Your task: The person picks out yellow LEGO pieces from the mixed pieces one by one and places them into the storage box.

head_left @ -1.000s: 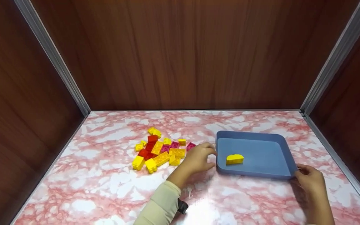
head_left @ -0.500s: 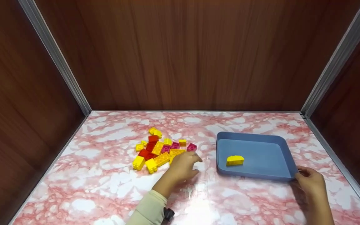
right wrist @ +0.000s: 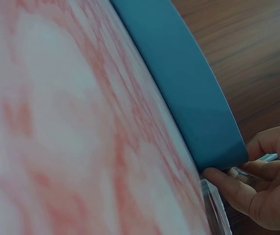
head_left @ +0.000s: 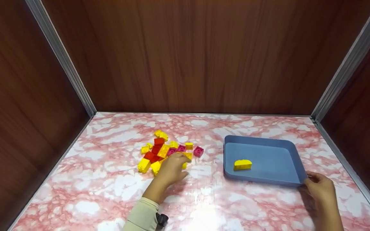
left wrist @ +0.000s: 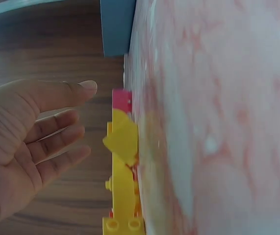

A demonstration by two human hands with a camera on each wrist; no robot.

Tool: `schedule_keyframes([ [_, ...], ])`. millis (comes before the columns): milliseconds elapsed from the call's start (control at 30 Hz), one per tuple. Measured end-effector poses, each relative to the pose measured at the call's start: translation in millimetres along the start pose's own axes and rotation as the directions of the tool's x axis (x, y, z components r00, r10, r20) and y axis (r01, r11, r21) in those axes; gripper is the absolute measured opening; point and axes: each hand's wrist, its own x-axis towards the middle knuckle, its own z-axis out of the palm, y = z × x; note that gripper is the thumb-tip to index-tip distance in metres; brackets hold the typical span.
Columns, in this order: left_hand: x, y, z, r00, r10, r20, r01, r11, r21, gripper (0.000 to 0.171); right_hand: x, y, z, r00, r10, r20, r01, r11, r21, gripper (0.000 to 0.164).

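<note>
While your left hand [head_left: 172,169] hangs over the near right side of the loose bricks [head_left: 163,150], its thumb and fingers well parted and holding nothing, your right hand [head_left: 321,187] pinches the near right corner of the blue tray [head_left: 271,160]; the tray sits on the marbled table [head_left: 92,183], right of the bricks; one round-topped yellow brick [head_left: 242,165] lies inside, toward its near left corner.
</note>
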Motion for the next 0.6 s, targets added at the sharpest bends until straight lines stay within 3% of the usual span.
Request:
schedule_keyframes([
  [200, 4.1, -14.2, 0.8, 0.999, -0.047, 0.014, 0.047, 0.999, 0.018, 0.031, 1.1, -0.7, 0.3, 1.0, 0.0, -0.001, 0.0, 1.0, 0.02, 0.05],
  [433, 11.1, -21.8, 8.1, 0.989, -0.111, 0.098, 0.113, 0.994, -0.014, 0.028, 1.0, -0.1, 0.4, 1.0, -0.022, -0.015, 0.021, 1.0, -0.02, 0.047],
  [600, 16.5, -20.4, 10.9, 0.989, -0.095, 0.11, 0.092, 0.995, 0.031, 0.027, -0.4, 0.3, -1.6, 1.0, -0.006, -0.001, 0.006, 1.0, 0.027, 0.048],
])
